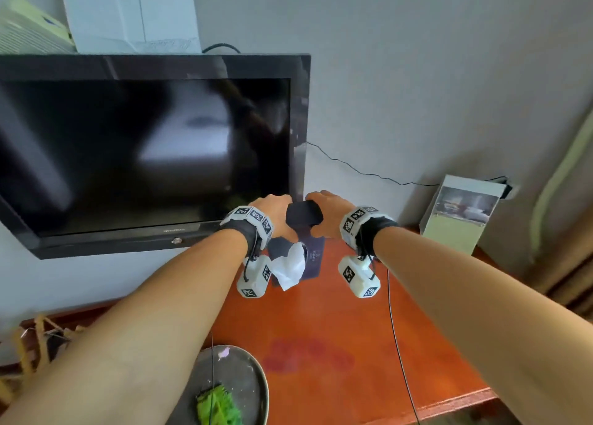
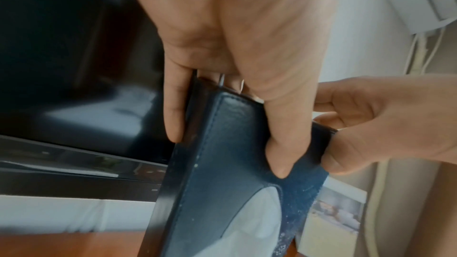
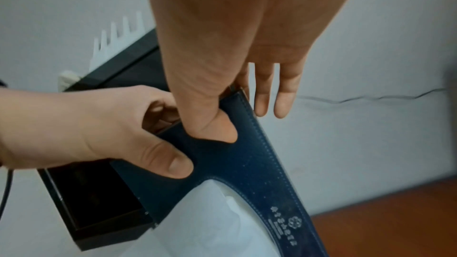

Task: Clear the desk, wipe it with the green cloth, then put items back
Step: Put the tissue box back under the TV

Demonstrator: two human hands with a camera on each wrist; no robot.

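A dark blue leather tissue box (image 1: 313, 259) hangs tilted above the orange-brown desk (image 1: 353, 344), held from both sides. My left hand (image 1: 274, 214) grips its left end, thumb (image 2: 277, 153) on the front face and a finger (image 2: 173, 120) behind. My right hand (image 1: 325, 214) grips the right end, thumb (image 3: 215, 130) pressed on the box (image 3: 247, 163). A white tissue (image 1: 290, 267) hangs out of the slot. The green cloth (image 1: 218, 405) lies on a grey round plate (image 1: 247, 370) at the near left.
A black wall TV (image 1: 144, 151) sits just left of the hands. A white box with a photo (image 1: 459, 212) stands at the desk's back right. A thin black cable (image 1: 398, 344) crosses the desk. A curtain (image 1: 561, 232) hangs at the right.
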